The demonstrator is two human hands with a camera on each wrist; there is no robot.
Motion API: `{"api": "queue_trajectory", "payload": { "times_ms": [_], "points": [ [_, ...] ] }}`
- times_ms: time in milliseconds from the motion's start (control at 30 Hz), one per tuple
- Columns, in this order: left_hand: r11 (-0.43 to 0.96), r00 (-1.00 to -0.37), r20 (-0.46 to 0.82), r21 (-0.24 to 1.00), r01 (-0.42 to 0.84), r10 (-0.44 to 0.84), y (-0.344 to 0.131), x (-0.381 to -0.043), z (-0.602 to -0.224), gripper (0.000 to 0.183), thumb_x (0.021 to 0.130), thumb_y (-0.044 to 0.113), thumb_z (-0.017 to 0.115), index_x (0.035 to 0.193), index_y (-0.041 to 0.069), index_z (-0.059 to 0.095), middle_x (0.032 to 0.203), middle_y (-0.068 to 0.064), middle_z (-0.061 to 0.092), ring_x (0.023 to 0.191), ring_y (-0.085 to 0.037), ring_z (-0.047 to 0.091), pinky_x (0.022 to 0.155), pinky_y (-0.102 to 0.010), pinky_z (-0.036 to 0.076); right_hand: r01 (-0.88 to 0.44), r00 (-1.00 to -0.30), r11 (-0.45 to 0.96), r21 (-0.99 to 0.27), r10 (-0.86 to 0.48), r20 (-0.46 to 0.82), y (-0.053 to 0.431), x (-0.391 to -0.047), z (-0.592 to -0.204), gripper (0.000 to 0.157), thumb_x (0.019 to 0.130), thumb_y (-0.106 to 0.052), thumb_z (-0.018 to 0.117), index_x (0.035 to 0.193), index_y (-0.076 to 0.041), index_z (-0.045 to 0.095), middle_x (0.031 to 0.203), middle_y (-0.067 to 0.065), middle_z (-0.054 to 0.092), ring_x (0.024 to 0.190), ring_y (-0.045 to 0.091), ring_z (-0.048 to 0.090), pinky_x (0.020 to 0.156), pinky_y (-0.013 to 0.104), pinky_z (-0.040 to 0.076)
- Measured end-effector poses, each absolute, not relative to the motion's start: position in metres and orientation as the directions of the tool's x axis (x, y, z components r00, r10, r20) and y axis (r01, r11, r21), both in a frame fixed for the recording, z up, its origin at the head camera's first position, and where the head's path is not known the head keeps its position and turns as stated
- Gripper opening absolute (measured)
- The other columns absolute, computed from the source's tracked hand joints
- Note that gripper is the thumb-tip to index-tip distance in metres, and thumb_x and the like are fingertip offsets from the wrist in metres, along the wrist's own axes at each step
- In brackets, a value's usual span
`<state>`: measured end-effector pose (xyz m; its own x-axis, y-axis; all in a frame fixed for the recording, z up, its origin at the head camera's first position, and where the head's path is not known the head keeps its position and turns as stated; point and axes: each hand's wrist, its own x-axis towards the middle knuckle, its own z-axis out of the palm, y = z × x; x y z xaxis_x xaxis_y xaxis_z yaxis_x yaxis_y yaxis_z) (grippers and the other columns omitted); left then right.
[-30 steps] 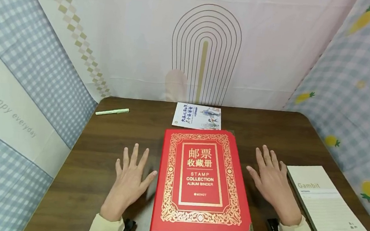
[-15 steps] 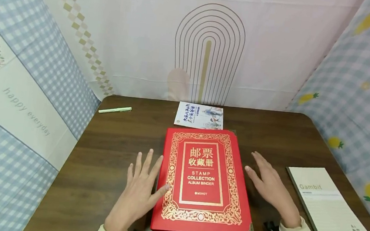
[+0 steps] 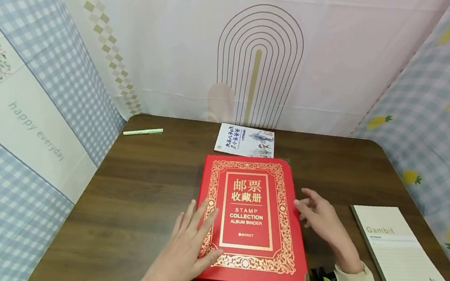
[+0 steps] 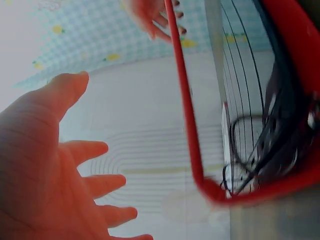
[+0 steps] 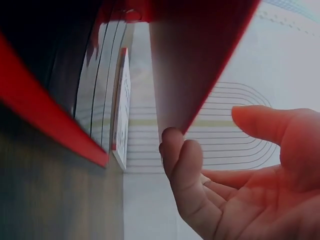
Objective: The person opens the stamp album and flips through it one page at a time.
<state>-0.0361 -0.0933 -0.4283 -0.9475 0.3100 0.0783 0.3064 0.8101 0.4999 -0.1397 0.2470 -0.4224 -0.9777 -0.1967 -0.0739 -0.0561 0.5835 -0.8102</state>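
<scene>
A thick red stamp album with gold ornament and lettering lies in the middle of the table in the head view. My left hand, palm down with fingers spread, reaches over its lower left part. In the left wrist view that hand's fingers stand apart from the red cover edge. Beside the album's right edge is my right hand, its fingers bent. The right wrist view shows its fingertips right at the edge of the cover, while the thumb stays away from it.
Behind the album lies a thin white picture book, close to its top edge. A pale green pen rests at the back left of the table. On the right is a cream Gambit notebook. Printed cloth curtains surround the table.
My left hand has moved right, from the bare table onto the album's left part. My right hand has come closer to the album's right edge, its fingers bending from spread.
</scene>
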Motion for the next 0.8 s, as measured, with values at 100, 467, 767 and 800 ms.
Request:
{"api": "queue_trajectory", "payload": {
  "times_ms": [100, 467, 767, 800],
  "points": [
    [0.784, -0.928, 0.068, 0.514, 0.347, 0.366, -0.088, -0.032, -0.431, 0.091, 0.088, 0.052, 0.073, 0.16, 0.014, 0.033, 0.166, -0.011, 0.021, 0.151, -0.04, 0.013, 0.111, -0.069, 0.024, -0.044, -0.973, 0.539, -0.841, -0.214, -0.086, 0.245, -0.14, -0.426, 0.063, 0.101, -0.016, 0.063, 0.148, 0.013, 0.032, 0.109, 0.022, 0.065, 0.078, 0.023, 0.067, 0.062, 0.032, 0.057],
    [0.74, -0.902, -0.004, 0.572, 0.353, 0.433, -0.072, -0.02, -0.442, 0.099, 0.084, 0.061, 0.071, 0.163, 0.021, 0.025, 0.166, -0.002, 0.021, 0.149, -0.032, 0.017, 0.112, -0.065, 0.029, -0.04, -0.957, 0.419, -0.907, -0.276, -0.085, 0.24, -0.14, -0.42, 0.054, 0.099, 0.002, 0.057, 0.147, 0.014, 0.034, 0.106, 0.022, 0.059, 0.077, 0.026, 0.068, 0.061, 0.036, 0.059],
    [0.715, -0.886, -0.021, 0.6, 0.359, 0.463, -0.062, -0.016, -0.446, 0.101, 0.082, 0.053, 0.077, 0.163, 0.023, 0.024, 0.168, 0.001, 0.015, 0.152, -0.031, 0.012, 0.115, -0.068, 0.011, -0.081, -0.949, 0.415, -0.906, -0.309, -0.057, 0.234, -0.138, -0.393, 0.055, 0.096, 0.007, 0.053, 0.147, 0.013, 0.034, 0.109, 0.024, 0.059, 0.077, 0.026, 0.068, 0.059, 0.037, 0.058],
    [0.717, -0.888, -0.01, 0.595, 0.364, 0.46, -0.062, -0.016, -0.447, 0.101, 0.082, 0.052, 0.078, 0.163, 0.022, 0.025, 0.168, 0.001, 0.016, 0.152, -0.031, 0.012, 0.115, -0.068, 0.011, -0.086, -0.948, 0.417, -0.905, -0.314, -0.055, 0.233, -0.137, -0.39, 0.055, 0.096, 0.007, 0.053, 0.147, 0.013, 0.034, 0.11, 0.024, 0.059, 0.077, 0.026, 0.068, 0.059, 0.037, 0.058]
  ]
}}
